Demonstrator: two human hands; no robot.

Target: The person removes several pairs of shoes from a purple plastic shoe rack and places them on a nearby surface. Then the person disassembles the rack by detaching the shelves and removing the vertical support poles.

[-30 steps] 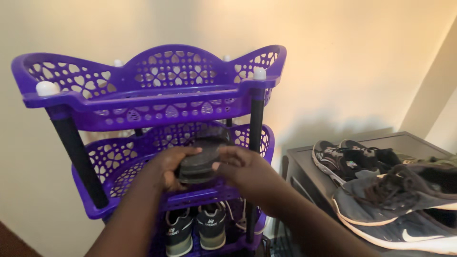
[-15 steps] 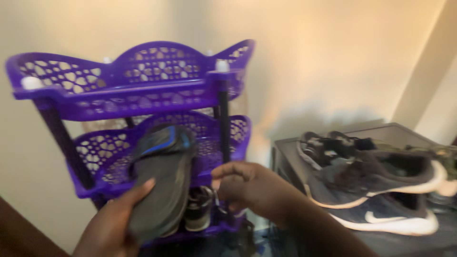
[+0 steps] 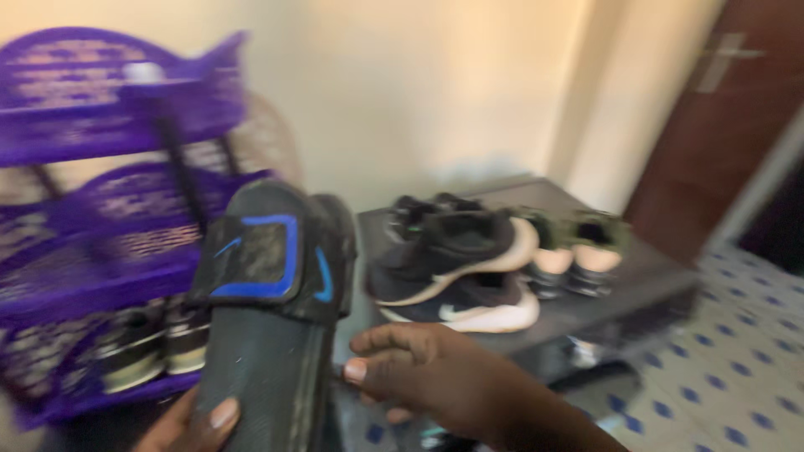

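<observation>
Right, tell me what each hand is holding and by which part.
The left hand holds a black slide sandal with blue trim by its heel end, thumb on the footbed. The right hand holds nothing; its fingers hover beside the sandal.

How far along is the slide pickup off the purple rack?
Done: the black slide sandal with blue trim is off the purple rack, raised in front of it. In hand: the left hand grips its lower end; the right hand hovers open beside it, not touching. Left: shoes on the rack's bottom shelf and sneakers on the dark low stand remain in place.
</observation>
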